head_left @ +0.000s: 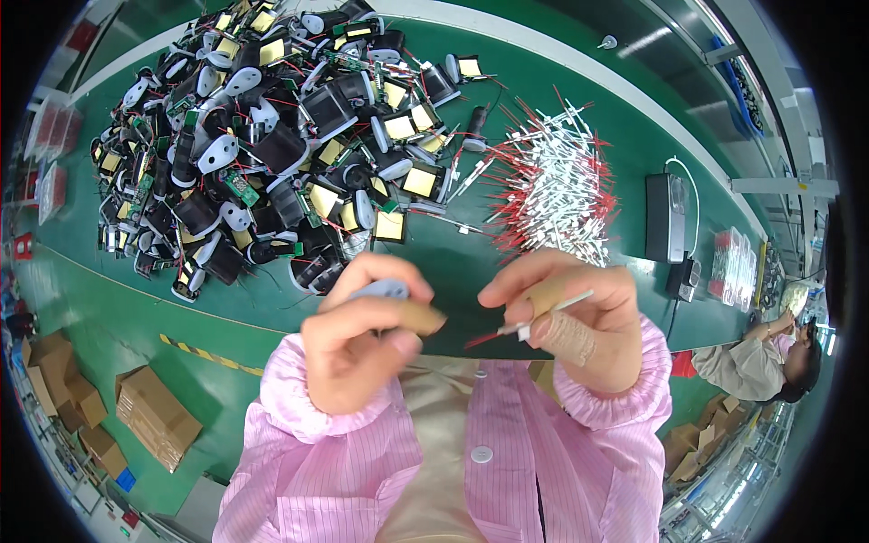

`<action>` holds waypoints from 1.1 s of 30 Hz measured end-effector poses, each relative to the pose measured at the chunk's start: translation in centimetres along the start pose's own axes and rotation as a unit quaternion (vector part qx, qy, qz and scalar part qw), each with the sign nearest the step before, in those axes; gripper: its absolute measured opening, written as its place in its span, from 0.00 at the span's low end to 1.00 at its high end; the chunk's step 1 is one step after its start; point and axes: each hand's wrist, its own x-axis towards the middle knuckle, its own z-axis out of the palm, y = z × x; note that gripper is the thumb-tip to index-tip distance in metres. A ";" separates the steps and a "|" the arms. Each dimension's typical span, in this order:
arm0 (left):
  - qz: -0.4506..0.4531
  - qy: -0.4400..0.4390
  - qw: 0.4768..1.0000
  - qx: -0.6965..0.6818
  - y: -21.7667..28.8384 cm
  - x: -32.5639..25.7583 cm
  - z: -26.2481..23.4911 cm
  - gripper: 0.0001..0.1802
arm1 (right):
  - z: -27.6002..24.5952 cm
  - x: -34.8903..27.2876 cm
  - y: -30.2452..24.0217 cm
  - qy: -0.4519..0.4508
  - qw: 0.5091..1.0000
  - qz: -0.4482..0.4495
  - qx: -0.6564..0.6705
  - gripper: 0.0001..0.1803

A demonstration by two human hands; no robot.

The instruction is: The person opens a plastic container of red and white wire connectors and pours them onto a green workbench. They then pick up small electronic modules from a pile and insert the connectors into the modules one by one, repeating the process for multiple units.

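Note:
My left hand (pixel 367 330) is closed, its fingers curled round a pale grey plastic part (pixel 385 289); most of that part is hidden by the fingers. In my right hand (pixel 575 321) a thin white lead with red wire ends (pixel 575 298) is pinched between thumb and fingers, its red end pointing left toward the other hand. Tape-like bands wrap some fingers. Beyond the right hand lies a heap of similar white and red leads (pixel 557 185). Past the left hand spreads a big pile of black and grey device housings (pixel 272 149), with yellow pads, green circuit boards and loose wires.
Both heaps lie on a green table (pixel 453 321). A black box-shaped device (pixel 665 217) with a white cord stands to the right, near stacked clear trays (pixel 733 267). Cardboard boxes (pixel 154 416) sit on the floor at left. Another person (pixel 760 366) works at far right.

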 end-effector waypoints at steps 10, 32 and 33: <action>-0.014 -0.050 0.986 0.158 0.0 0.6 2.1 0.04 | 1.2 -1.4 1.0 0.037 0.998 -0.021 -0.035 0.08; -0.051 -0.080 0.995 0.026 0.0 -0.5 1.7 0.06 | 1.8 -1.9 2.1 0.036 0.987 0.064 0.140 0.17; -0.033 -0.086 0.993 0.074 0.3 -0.4 1.7 0.06 | 1.5 -2.6 2.8 0.019 0.995 0.061 0.076 0.17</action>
